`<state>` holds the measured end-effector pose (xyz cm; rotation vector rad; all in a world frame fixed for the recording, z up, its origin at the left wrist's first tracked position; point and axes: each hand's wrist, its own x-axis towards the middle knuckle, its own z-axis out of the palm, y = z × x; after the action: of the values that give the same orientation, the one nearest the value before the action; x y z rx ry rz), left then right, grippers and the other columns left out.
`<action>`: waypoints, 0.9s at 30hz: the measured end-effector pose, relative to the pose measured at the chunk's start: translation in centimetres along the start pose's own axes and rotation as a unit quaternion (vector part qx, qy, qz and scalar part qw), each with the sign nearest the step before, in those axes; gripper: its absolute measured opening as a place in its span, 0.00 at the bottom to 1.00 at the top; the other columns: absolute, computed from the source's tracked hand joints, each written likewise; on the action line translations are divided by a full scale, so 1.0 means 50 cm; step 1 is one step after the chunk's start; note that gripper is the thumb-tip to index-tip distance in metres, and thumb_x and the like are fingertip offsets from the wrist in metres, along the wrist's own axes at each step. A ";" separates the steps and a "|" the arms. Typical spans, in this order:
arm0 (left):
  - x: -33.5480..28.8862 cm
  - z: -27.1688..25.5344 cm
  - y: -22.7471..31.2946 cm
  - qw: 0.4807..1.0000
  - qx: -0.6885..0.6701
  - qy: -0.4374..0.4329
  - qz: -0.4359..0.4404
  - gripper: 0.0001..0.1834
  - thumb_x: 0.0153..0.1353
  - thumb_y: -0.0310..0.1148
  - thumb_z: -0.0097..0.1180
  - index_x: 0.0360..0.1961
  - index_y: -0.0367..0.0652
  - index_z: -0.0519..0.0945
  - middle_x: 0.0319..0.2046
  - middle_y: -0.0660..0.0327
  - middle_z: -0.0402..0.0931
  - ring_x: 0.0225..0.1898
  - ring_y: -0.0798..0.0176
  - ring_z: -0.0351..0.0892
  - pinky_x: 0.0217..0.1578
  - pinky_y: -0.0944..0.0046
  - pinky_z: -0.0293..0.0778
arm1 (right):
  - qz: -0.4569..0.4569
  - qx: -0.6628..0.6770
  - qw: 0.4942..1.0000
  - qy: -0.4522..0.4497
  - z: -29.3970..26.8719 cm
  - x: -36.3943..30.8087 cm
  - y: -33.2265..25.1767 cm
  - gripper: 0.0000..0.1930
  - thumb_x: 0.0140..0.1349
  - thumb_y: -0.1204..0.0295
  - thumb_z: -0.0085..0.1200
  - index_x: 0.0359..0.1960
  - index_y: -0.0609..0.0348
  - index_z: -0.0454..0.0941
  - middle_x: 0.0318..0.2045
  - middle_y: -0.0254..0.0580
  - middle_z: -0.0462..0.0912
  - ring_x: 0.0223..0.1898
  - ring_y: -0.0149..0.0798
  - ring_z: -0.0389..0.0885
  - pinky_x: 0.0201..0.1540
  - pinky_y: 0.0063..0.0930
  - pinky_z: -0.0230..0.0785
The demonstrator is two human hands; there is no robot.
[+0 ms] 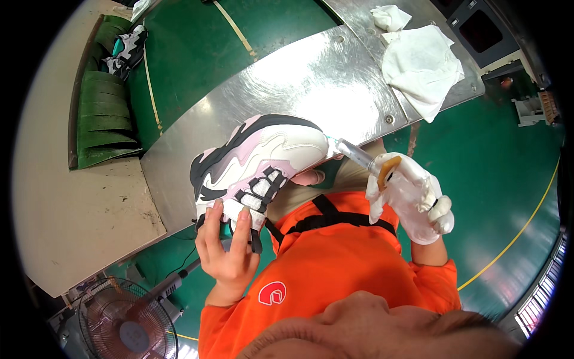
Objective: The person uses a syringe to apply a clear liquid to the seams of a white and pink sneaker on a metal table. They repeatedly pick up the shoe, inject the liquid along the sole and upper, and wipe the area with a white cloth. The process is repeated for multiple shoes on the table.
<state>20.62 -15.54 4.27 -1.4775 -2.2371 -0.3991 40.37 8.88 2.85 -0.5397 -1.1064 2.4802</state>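
Note:
A white, pink and black sneaker [263,158] lies tilted on its side over the metal bench, its toe to the right. My bare left hand [227,248] grips it at the ankle opening, with fingers over the tongue and the thumb hidden. My right hand [412,200], in a white glove, is closed round a syringe [357,154] with a silvery barrel and a tan collar. Its narrow tip points left, close beside the sneaker's toe. I cannot tell whether the tip touches the shoe.
Beneath the sneaker runs a shiny metal bench [239,90]. White cloths [421,66] lie at its far right. Another sneaker [127,52] is at the far left, by green flaps [104,113] along a beige board [95,209]. A fan [128,323] stands at lower left.

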 end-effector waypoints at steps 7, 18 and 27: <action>0.040 -0.024 -0.018 0.998 -0.023 -0.051 0.010 0.34 0.39 0.18 0.57 0.53 0.50 0.84 0.54 0.44 0.77 0.48 0.42 0.79 0.47 0.55 0.76 | -0.013 -0.023 0.999 -0.044 0.002 -0.016 0.030 0.54 0.25 0.66 0.74 0.61 0.80 0.66 0.47 0.59 0.77 0.39 0.45 0.80 0.44 0.34 0.76; 0.186 -0.038 -0.063 0.990 -0.075 -0.120 -0.020 0.30 0.44 0.28 0.71 0.53 0.49 0.82 0.51 0.54 0.79 0.40 0.50 0.76 0.41 0.57 0.74 | -0.028 -0.202 0.976 -0.081 -0.014 0.021 0.079 0.56 0.25 0.63 0.81 0.62 0.70 0.66 0.41 0.44 0.83 0.32 0.35 0.81 0.36 0.26 0.76; 0.265 -0.021 -0.105 0.967 -0.176 -0.176 -0.051 0.25 0.47 0.30 0.71 0.49 0.43 0.81 0.40 0.58 0.82 0.36 0.53 0.74 0.41 0.61 0.72 | -0.218 -0.292 0.914 -0.176 -0.055 0.072 0.159 0.49 0.26 0.63 0.79 0.57 0.65 0.71 0.22 0.34 0.76 0.20 0.35 0.74 0.34 0.28 0.72</action>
<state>11.48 -7.53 11.75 -1.7256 -2.6343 -0.6387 37.22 7.33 -5.62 0.0315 -1.8937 1.8745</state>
